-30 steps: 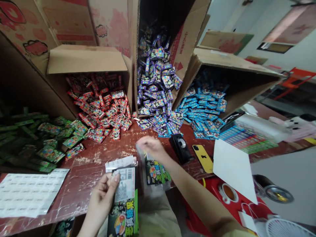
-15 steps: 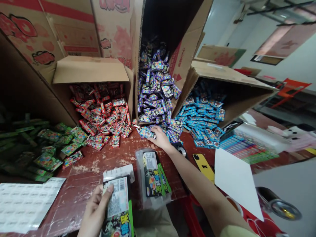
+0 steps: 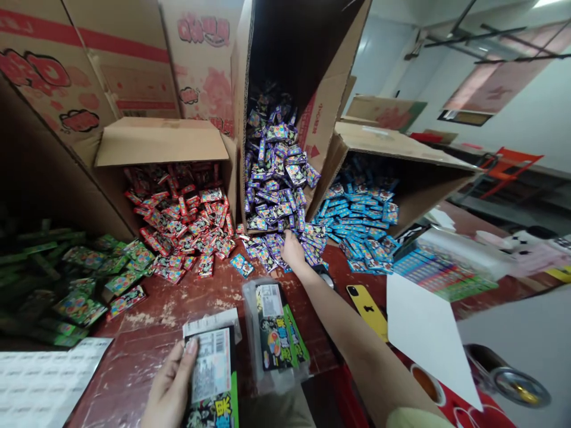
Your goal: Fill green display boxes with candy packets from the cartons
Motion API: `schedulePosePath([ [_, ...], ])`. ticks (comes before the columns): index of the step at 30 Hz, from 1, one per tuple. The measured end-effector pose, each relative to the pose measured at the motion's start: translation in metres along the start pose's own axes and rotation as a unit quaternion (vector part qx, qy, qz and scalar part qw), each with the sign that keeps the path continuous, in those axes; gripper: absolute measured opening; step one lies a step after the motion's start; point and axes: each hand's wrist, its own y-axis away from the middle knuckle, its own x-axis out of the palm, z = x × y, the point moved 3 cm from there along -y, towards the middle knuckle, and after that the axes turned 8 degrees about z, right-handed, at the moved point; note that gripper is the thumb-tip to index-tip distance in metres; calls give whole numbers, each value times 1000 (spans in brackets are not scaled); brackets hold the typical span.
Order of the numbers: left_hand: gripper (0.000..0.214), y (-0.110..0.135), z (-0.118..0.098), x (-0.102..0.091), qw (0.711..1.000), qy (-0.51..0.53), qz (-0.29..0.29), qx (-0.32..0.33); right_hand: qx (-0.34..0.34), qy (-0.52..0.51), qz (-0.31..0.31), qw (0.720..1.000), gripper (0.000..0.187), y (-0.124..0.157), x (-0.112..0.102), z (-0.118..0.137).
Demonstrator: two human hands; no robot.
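My left hand [image 3: 172,380] is closed on a black-and-green printed candy bag [image 3: 212,374], thumb over its white barcode label. My right hand [image 3: 292,251] reaches to the front of the heap of purple candy packets [image 3: 276,196], fingers curled in among them. What its fingertips hold, if anything, is hidden. A single blue candy packet [image 3: 241,265] lies on the table just left of that hand. Between my arms lie more printed candy bags [image 3: 274,333] in a clear plastic sleeve.
Cardboard boxes spill red packets [image 3: 191,220] and blue packets [image 3: 363,220] either side of the purple ones. Green packets [image 3: 84,267] lie far left, near a label sheet [image 3: 49,374]. At right are a yellow phone [image 3: 366,309], a white sheet [image 3: 428,333] and a lidded metal container [image 3: 508,374].
My right hand has let go of a packet, leaving the blue one on the table, and moved slightly right into the purple packets. The left hand keeps its bag; the view has shifted a little.
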Motion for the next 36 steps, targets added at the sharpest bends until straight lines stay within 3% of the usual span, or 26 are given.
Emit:
schedulePosePath([
  [4,54,0,0,-9,1000,-27,-6,6,12,-146,-4,989,26,5,-6,-2],
  [7,50,-3,3,-14,1000,-18,1,7,6,-281,-5,960,22,29,-14,-5],
  [14,47,-9,5,3,994,23,104,26,3,-540,108,835,27,99,-17,22],
  [20,46,-3,0,11,993,-5,94,66,-14,-666,243,705,34,133,-14,80],
  [23,46,2,-2,12,994,3,95,61,-56,-679,288,673,38,146,-15,111],
  [29,39,3,3,18,990,11,133,46,-120,-680,334,642,41,156,-1,139],
  [31,39,4,4,20,989,13,136,54,-151,-647,337,667,39,157,7,138],
  [33,39,6,3,21,990,4,121,71,-190,-594,322,712,36,158,13,133],
  [36,42,10,1,19,992,-16,89,82,-235,-524,328,750,46,160,16,121],
])
